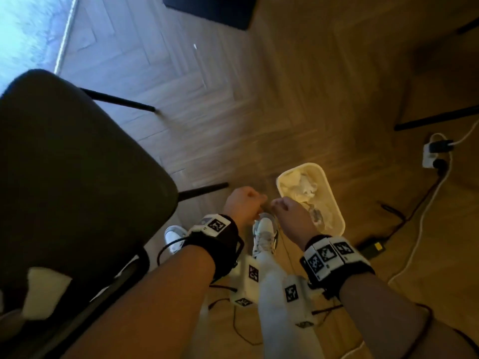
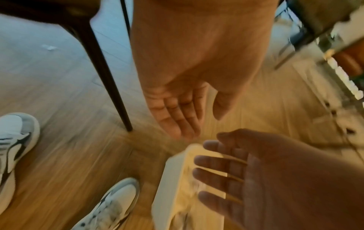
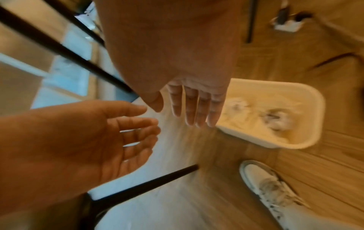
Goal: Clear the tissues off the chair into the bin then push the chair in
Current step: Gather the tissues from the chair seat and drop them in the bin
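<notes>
The dark chair (image 1: 64,164) stands at the left, and no tissues show on the visible part of its seat. A pale patch (image 1: 44,288) sits at its near edge; I cannot tell what it is. The cream bin (image 1: 334,203) stands on the floor to the right, with crumpled white tissues (image 1: 303,187) inside. My left hand (image 1: 246,200) and right hand (image 1: 285,206) hang close together just left of the bin. In the left wrist view the left hand (image 2: 204,118) has relaxed fingers and holds nothing. The right hand (image 3: 177,112) is likewise empty, beside the bin (image 3: 307,99).
My white shoes (image 1: 264,234) stand below the hands, between chair and bin. A power strip (image 1: 435,151) with cables and a black adapter (image 1: 373,247) lie right of the bin. A black table leg (image 1: 435,117) is at the far right. A small white scrap (image 1: 195,46) lies on the wooden floor.
</notes>
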`<state>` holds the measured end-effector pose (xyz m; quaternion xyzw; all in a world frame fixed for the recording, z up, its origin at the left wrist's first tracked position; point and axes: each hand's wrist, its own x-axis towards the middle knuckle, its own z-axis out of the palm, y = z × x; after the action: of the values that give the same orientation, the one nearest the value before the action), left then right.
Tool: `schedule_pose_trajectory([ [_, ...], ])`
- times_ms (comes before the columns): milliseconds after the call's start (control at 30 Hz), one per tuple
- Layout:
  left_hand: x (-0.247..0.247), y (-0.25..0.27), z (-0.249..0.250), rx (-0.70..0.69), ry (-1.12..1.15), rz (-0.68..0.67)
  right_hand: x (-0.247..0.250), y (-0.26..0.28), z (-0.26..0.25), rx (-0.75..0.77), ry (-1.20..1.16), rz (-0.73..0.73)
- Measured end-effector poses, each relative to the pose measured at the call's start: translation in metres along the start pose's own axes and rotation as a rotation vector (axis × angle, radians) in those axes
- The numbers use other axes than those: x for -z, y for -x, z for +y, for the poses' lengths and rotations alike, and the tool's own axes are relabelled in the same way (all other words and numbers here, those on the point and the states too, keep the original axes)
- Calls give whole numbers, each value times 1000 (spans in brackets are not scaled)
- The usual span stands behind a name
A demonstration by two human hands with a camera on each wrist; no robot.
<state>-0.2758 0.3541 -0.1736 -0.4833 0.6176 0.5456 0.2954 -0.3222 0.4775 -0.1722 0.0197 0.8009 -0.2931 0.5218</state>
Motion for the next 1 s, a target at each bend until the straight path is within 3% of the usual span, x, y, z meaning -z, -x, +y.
schedule_pose_trajectory([
  [167,129,54,-2,-51,503,139,-61,27,-116,256,189,-167],
  [233,185,74,-15,-90,575,205,-93,37,-160,326,262,-231],
  [333,273,101,-56,-58,510,318,-155,53,-211,417,431,-307],
  [533,412,131,-206,375,142,462,-282,80,-264,530,715,-573],
  [633,447,137,-270,533,-211,361,-335,84,-273,558,852,-635],
  [700,458,122,-318,605,-312,263,-364,86,-277,554,928,-691],
  [833,449,111,-357,646,-438,17,-409,87,-282,542,1064,-735],
  [900,445,122,-352,606,-476,14,-426,86,-278,527,1139,-729],
  [1000,451,130,-354,545,-424,117,-444,84,-266,512,1216,-706],
])
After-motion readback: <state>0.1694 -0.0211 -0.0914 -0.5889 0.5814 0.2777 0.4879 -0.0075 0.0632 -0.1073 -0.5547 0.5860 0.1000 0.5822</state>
